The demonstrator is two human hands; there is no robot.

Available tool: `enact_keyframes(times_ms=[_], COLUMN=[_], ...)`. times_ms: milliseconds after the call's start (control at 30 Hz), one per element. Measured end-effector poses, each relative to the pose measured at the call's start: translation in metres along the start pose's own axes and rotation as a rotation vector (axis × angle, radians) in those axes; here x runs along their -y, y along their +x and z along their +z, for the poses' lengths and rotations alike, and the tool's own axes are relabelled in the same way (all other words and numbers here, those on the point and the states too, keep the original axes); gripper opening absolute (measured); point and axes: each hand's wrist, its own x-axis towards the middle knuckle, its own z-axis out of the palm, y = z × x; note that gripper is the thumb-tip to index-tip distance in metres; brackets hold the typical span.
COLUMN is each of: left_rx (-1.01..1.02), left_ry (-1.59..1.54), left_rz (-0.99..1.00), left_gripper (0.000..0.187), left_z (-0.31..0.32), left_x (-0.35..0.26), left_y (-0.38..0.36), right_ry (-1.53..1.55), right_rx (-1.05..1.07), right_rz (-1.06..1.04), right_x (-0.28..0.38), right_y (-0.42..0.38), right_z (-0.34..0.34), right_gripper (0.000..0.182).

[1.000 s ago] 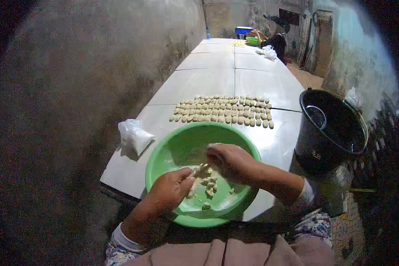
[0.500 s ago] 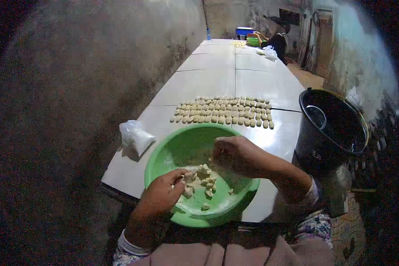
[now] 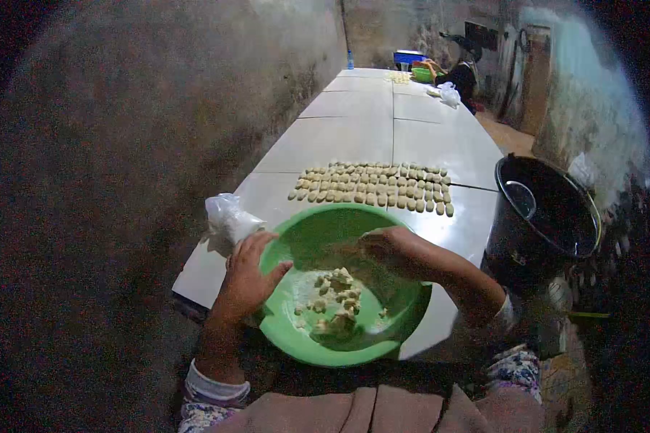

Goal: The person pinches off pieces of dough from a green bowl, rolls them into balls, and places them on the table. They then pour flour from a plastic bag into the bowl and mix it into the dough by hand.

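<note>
A round green basin (image 3: 318,356) sits at the near end of the table, dusted inside with white powder. Pale, lumpy dough pieces (image 3: 339,292) are heaped in its middle, with small crumbs around them. At the basin's left rim is my left hand (image 3: 249,278), open, its thumb apart from the fingers and pointing inward over the edge. My right hand (image 3: 386,252) is over the right inner side of the basin, knuckles up. Its fingers are smeared by motion, and I cannot tell whether they hold anything.
Rows of small dough pieces (image 3: 372,186) lie on the white tabletop (image 3: 347,133) beyond the basin. A plastic bag of white powder (image 3: 231,218) stands left of it, a large black bucket (image 3: 549,209) to the right. Another person (image 3: 464,76) works at the far end beside a green bowl (image 3: 422,74).
My left hand has let go of the dough and moved up and left to the basin's rim. My right hand remains over the right side. The view has shifted slightly.
</note>
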Motion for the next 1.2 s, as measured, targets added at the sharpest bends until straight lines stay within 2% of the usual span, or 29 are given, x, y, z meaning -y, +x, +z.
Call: enact_keyframes(times_ms=[33, 67, 100, 167, 200, 300, 333, 400, 433, 500, 567, 600, 700, 767, 800, 833, 900, 933, 967, 1000, 1100, 1133, 1200], left_rx=[-0.109, -0.053, -0.066, 0.184, 0.246, 0.263, 0.206, 0.234, 0.256, 0.23, 0.159, 0.254, 0.239, 0.225, 0.198, 0.171, 0.185, 0.186, 0.188, 0.184, 0.166, 0.224, 0.216], left_ry=[0.062, -0.001, -0.01, -0.176, -0.209, -0.049, 0.009, 0.037, 0.076, 0.127, 0.093, 0.117, 0.074, 0.111, 0.07, 0.029, 0.006, -0.019, -0.043, -0.036, -0.08, -0.114, -0.097], left_rz=[-0.015, -0.108, -0.119, -0.22, -0.264, -0.218, -0.233, -0.262, -0.296, -0.281, -0.212, -0.258, -0.258, -0.207, -0.215, -0.224, -0.262, -0.275, -0.286, -0.265, -0.239, -0.292, -0.29], left_gripper=[0.045, 0.05, 0.05, 0.05, 0.048, 0.049, 0.045, 0.044, 0.044, 0.046, 0.046, 0.047, 0.047, 0.044, 0.043, 0.043, 0.044, 0.044, 0.044, 0.044, 0.045, 0.046, 0.046], left_z=[0.002, 0.003, 0.004, 0.008, 0.01, 0.016, 0.027, 0.028, 0.025, 0.025, 0.03, 0.024, 0.03, 0.029, 0.029, 0.028, 0.024, 0.022, 0.023, 0.029, 0.029, 0.031, 0.03], left_x=[0.009, 0.015, 0.022, 0.038, 0.044, 0.049, 0.045, 0.038, 0.034, 0.036, 0.045, 0.04, 0.044, 0.043, 0.043, 0.043, 0.04, 0.039, 0.039, 0.045, 0.045, 0.045, 0.043], left_y=[0.002, 0.004, 0.008, 0.02, 0.025, 0.034, 0.035, 0.034, 0.034, 0.029, 0.028, 0.031, 0.029, 0.027, 0.025, 0.024, 0.024, 0.022, 0.022, 0.023, 0.021, 0.024, 0.024], right_ry=[0.012, 0.223, 0.208, 0.278, -0.074, -0.174, -0.176, -0.452, -0.458, -0.413, -0.483, -0.532, -0.51, -0.317, -0.588, -0.592, -0.208, -0.209, -0.071, 0.068, 1.086, 1.085, 1.089], right_rx=[0.006, 0.059, 0.072, 0.066, 0.138, 0.239, 0.24, 0.475, 0.482, 0.443, 0.449, 0.443, 0.398, 0.347, 0.442, 0.446, 0.362, 0.366, 0.395, 0.42, -0.015, -0.017, -0.118], right_rz=[0.081, 0.255, 0.253, 0.401, 0.201, 0.296, 0.309, 0.062, 0.064, -0.157, -0.093, -0.082, -0.031, 0.233, -0.103, -0.102, 0.282, 0.288, 0.28, 0.27, 0.506, 0.511, 0.552], right_x=[0.004, 0.003, 0.004, 0.002, -0.017, -0.026, -0.019, -0.007, -0.016, -0.028, -0.033, -0.044, -0.068, -0.062, -0.072, -0.091, -0.128, -0.117, -0.108, -0.084, 0.089, 0.085, 0.06], right_y=[0.001, 0.005, 0.009, 0.014, 0.022, 0.06, 0.071, 0.093, 0.097, 0.101, 0.102, 0.103, 0.101, 0.094, 0.094, 0.09, 0.08, 0.073, 0.063, 0.053, 0.017, 0.018, 0.022], right_z=[0.001, 0.002, 0.003, 0.008, 0.013, 0.028, 0.036, 0.052, 0.059, 0.078, 0.079, 0.075, 0.076, 0.069, 0.061, 0.062, 0.065, 0.06, 0.052, 0.042, 0.023, 0.025, 0.032], right_gripper=[0.021, 0.025, 0.025, 0.022, 0.023, 0.023, 0.023, 0.024, 0.024, 0.025, 0.029, 0.029, 0.027, 0.026, 0.028, 0.028, 0.033, 0.033, 0.034, 0.035, 0.041, 0.041, 0.042])
